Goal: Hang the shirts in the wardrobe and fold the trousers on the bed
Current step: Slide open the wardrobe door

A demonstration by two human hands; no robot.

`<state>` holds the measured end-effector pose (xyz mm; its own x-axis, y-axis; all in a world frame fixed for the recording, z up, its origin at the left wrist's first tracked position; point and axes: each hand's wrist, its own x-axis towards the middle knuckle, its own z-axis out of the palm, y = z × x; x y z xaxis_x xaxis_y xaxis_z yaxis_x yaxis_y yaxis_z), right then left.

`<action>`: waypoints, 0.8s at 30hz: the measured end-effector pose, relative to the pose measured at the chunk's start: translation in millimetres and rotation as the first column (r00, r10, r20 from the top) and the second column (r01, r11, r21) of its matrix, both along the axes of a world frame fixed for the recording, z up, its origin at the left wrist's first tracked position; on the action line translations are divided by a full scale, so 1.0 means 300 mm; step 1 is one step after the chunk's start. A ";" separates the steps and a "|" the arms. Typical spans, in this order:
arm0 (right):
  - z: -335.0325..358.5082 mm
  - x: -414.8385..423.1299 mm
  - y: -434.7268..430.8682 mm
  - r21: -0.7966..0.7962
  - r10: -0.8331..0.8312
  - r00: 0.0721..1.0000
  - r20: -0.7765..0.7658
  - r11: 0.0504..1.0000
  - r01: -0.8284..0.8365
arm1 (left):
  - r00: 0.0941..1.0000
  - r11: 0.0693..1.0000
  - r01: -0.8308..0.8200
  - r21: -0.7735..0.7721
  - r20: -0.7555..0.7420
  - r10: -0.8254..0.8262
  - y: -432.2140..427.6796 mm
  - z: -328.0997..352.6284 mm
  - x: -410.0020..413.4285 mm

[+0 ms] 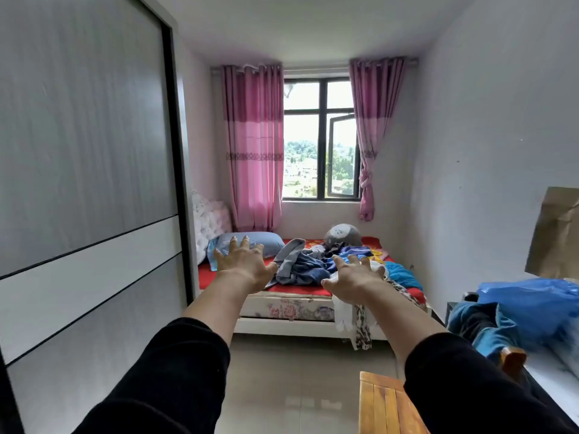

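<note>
**Here: two empty hands, clothes on the bed**

Both arms stretch out in front. The left hand and the right hand have fingers spread wide and hold nothing. The clothes lie in a messy pile on the red bed, across the room. The grey wardrobe stands close on the left.

Pink curtains, red bedsheet, blue pillow, black sleeves
</note>
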<state>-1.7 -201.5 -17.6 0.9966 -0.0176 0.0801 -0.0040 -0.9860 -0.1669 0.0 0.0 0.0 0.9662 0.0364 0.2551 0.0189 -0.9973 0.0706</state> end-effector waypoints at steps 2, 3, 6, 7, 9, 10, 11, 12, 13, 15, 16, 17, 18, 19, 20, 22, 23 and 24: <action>0.002 0.024 0.015 -0.013 0.004 1.000 0.015 1.000 -0.003 | 1.000 0.999 -0.006 0.038 0.000 0.006 0.013 0.001 0.022; 0.000 0.041 0.024 -0.011 0.007 1.000 0.019 1.000 -0.007 | 1.000 0.999 -0.002 0.053 0.006 0.002 0.023 -0.001 0.041; -0.012 0.089 0.064 0.017 0.028 0.999 0.039 0.999 -0.028 | 0.999 0.998 0.017 0.064 0.038 -0.019 0.057 -0.008 0.091; -0.022 0.109 0.080 0.019 0.029 0.998 0.055 0.999 -0.031 | 0.999 0.997 0.021 0.076 0.047 -0.024 0.072 -0.014 0.113; -0.042 0.156 0.116 0.011 0.034 0.996 0.087 0.999 -0.035 | 0.998 0.994 0.023 0.106 0.059 -0.029 0.104 -0.025 0.157; -0.052 0.179 0.136 0.016 0.039 0.994 0.099 0.999 -0.041 | 0.997 0.993 0.026 0.113 0.062 -0.033 0.121 -0.030 0.181; -0.063 0.207 0.155 0.025 0.048 0.993 0.110 0.998 -0.051 | 0.997 0.993 0.026 0.116 0.070 -0.035 0.137 -0.034 0.210; -0.073 0.236 0.175 0.029 0.058 0.991 0.118 0.998 -0.062 | 0.997 0.993 0.026 0.117 0.074 -0.035 0.151 -0.038 0.238; -0.082 0.269 0.192 0.030 0.068 0.990 0.127 0.997 -0.073 | 0.996 0.993 0.024 0.111 0.078 -0.033 0.165 -0.043 0.269; -0.096 0.346 0.228 0.027 0.086 0.987 0.138 0.995 -0.091 | 0.997 0.995 0.022 0.099 0.077 -0.030 0.188 -0.054 0.336; -0.102 0.388 0.246 0.025 0.094 0.986 0.139 0.995 -0.099 | 0.998 0.994 0.014 0.106 0.065 -0.021 0.199 -0.061 0.368; -0.108 0.434 0.264 0.025 0.104 0.983 0.150 0.994 -0.109 | 0.998 0.994 0.009 0.112 0.062 -0.016 0.211 -0.071 0.408; -0.114 0.484 0.282 0.028 0.116 0.981 0.157 0.992 -0.122 | 0.998 0.993 0.000 0.116 0.059 -0.007 0.223 -0.079 0.450; -0.122 0.539 0.299 0.034 0.133 0.977 0.165 0.989 -0.141 | 0.998 0.993 -0.009 0.120 0.062 0.002 0.236 -0.089 0.497; -0.130 0.596 0.316 0.043 0.152 0.974 0.168 0.986 -0.161 | 0.998 0.993 -0.019 0.120 0.064 0.011 0.247 -0.097 0.545; -0.149 0.720 0.347 0.049 0.188 0.968 0.168 0.979 -0.199 | 0.997 0.993 -0.038 0.110 0.073 0.030 0.270 -0.113 0.649; -0.157 0.786 0.362 0.045 0.206 0.964 0.167 0.975 -0.216 | 0.996 0.993 -0.048 0.104 0.074 0.041 0.280 -0.121 0.706; -0.164 0.852 0.376 0.038 0.225 0.961 0.160 0.972 -0.234 | 0.996 0.993 -0.058 0.100 0.067 0.051 0.289 -0.126 0.763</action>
<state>254.0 -88.6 -66.7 0.9502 0.2012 0.2380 0.2511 -0.9465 -0.2025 228.9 86.8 -37.9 0.9450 0.0590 0.3216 0.0721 -0.9970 -0.0288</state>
